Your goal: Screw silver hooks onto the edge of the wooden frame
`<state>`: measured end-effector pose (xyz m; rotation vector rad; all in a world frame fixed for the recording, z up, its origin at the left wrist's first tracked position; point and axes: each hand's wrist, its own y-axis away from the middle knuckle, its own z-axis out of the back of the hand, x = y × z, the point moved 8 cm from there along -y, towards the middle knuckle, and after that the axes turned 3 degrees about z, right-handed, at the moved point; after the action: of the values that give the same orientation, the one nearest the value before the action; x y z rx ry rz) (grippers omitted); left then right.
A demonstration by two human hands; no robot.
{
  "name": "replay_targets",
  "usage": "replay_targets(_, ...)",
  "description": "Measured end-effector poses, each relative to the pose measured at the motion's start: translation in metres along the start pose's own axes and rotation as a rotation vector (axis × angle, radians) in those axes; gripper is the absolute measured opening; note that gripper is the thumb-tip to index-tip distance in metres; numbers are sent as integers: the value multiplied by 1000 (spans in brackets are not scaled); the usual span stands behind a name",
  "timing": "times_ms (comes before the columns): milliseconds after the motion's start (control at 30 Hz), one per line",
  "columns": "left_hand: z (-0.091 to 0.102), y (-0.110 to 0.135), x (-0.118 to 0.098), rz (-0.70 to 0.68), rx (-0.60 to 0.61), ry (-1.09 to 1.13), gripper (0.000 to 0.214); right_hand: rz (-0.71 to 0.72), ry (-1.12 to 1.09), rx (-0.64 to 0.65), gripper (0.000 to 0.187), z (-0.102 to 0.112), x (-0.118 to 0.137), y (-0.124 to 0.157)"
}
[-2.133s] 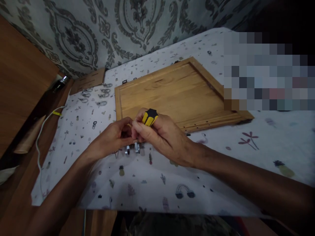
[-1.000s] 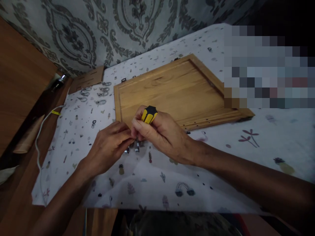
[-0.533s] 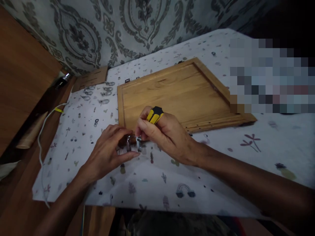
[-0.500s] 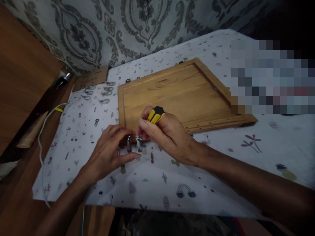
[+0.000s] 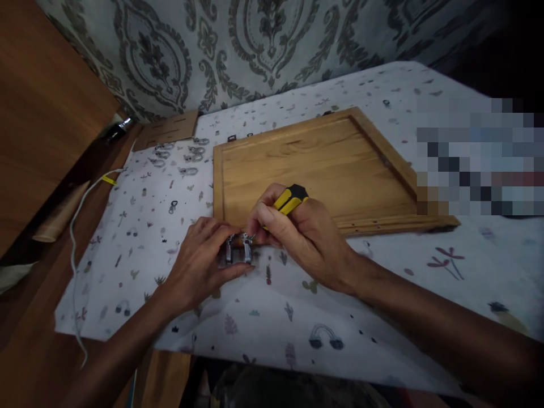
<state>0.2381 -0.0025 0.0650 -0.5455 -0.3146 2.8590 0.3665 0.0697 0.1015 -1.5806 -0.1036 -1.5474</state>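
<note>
Have tipped the one tool (image 5: 291,199) further over to the right than half a second ago, and shifted the right hand (image 5: 308,241) a bit with it. Holding that yellow and black tool with thumb and fingers squeezed around it. Pointing its black end up and to the right, and slanting it long-ways down and left toward two silver parts (image 5: 248,252). Cannot make out its tip. Holding the left hand (image 5: 198,263) curved like a C around both silver parts, thumb well apart from fingers; cannot tell if pinching them. Working right by the near left corner of one wood board (image 5: 306,164), flat on one white cloth (image 5: 280,311) and longest from left to right. Can count about seven silver rings (image 5: 188,171) in two bunches past the left hand, near one brown card (image 5: 165,130). Can see one white cord (image 5: 72,243) with one yellow tag (image 5: 109,180) at far left.
</note>
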Motion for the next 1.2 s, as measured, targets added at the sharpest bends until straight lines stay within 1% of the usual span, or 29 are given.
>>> replay_targets(200,-1,-1,1,-13,-5,20,41,-20,-8,-13,40,1,0,0)
replay_targets(400,2,-1,1,-26,-35,78,39,-40,-15,-28,41,0,-3,1)
replay_targets(633,1,-3,3,-5,-2,110,37,-67,-21,-20,43,-1,-6,3)
replay_targets(933,-2,-4,6,66,84,102,37,-70,-45,-30,41,-3,-8,2)
replay_targets(1100,-1,-3,6,30,42,125,39,-100,-64,-38,44,-2,-8,1)
replay_targets(1200,-1,-1,8,25,19,136,36,-90,-71,-40,46,-2,-7,0)
